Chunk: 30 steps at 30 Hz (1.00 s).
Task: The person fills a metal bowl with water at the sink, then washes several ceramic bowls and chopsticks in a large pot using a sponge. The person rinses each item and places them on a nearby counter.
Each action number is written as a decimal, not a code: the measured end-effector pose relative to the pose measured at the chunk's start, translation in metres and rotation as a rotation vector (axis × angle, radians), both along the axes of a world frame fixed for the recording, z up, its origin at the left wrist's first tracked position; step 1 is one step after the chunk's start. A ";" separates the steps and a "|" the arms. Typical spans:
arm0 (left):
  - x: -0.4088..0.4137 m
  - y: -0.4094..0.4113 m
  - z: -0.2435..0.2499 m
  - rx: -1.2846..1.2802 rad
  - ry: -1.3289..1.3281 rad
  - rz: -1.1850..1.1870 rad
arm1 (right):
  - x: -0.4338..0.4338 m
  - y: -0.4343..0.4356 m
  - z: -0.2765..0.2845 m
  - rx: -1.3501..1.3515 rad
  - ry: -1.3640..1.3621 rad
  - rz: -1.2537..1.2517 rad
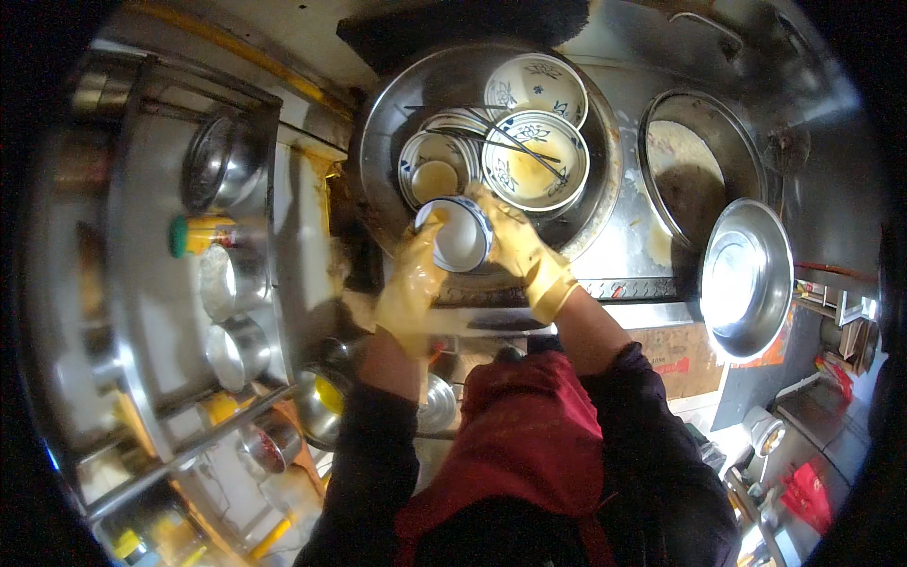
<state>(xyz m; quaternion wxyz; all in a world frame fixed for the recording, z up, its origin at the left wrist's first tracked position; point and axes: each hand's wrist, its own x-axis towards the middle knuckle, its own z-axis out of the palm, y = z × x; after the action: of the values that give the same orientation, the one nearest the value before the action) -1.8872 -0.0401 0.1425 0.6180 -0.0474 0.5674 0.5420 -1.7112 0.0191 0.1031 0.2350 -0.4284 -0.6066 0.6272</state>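
Note:
Both of my hands wear yellow rubber gloves and hold a small white bowl with a blue patterned rim (pixel 464 237), tilted over the near edge of a large round metal wok (pixel 382 127). My left hand (pixel 414 280) has its fingers at the bowl's left inner side; my right hand (pixel 521 248) grips its right outer side. Beyond it in the wok lie a patterned bowl with yellowish liquid (pixel 535 159), another patterned bowl (pixel 536 88) behind it, and stacked bowls (pixel 436 156) at the left. Dark chopsticks (pixel 510 135) lie across them.
At the right, a large metal basin (pixel 740 135) holds pale contents, and a shiny steel basin (pixel 751 280) overlaps the counter's edge. Steel pots (pixel 237 354) and a green-lidded yellow container (pixel 202 236) stand on the left shelf. A metal bowl (pixel 322 404) is below left.

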 end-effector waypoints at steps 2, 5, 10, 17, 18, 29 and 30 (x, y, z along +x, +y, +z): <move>0.018 0.009 0.002 -0.176 0.145 0.161 | -0.007 -0.013 0.042 0.383 -0.344 0.028; 0.024 0.022 0.012 -0.197 0.195 0.232 | -0.009 -0.021 0.011 0.210 -0.076 0.059; -0.008 0.022 -0.012 0.061 0.395 0.269 | 0.006 -0.005 0.017 0.160 -0.538 0.184; -0.006 0.011 -0.019 0.074 0.514 0.258 | -0.009 0.008 0.027 -0.758 0.226 -0.131; -0.006 0.011 -0.022 0.043 0.569 0.226 | -0.012 0.008 0.051 -0.582 0.244 -0.164; -0.004 0.019 0.004 0.095 1.150 -0.103 | -0.042 -0.009 0.033 0.923 -0.448 0.388; -0.013 0.017 -0.006 0.238 1.350 -0.158 | -0.036 -0.008 0.048 1.109 -0.662 0.459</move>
<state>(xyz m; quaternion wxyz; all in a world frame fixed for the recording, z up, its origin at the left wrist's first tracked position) -1.9002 -0.0232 0.1364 0.1681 0.4102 0.7666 0.4646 -1.7475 0.0113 0.1510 0.0830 -0.2747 -0.9534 0.0938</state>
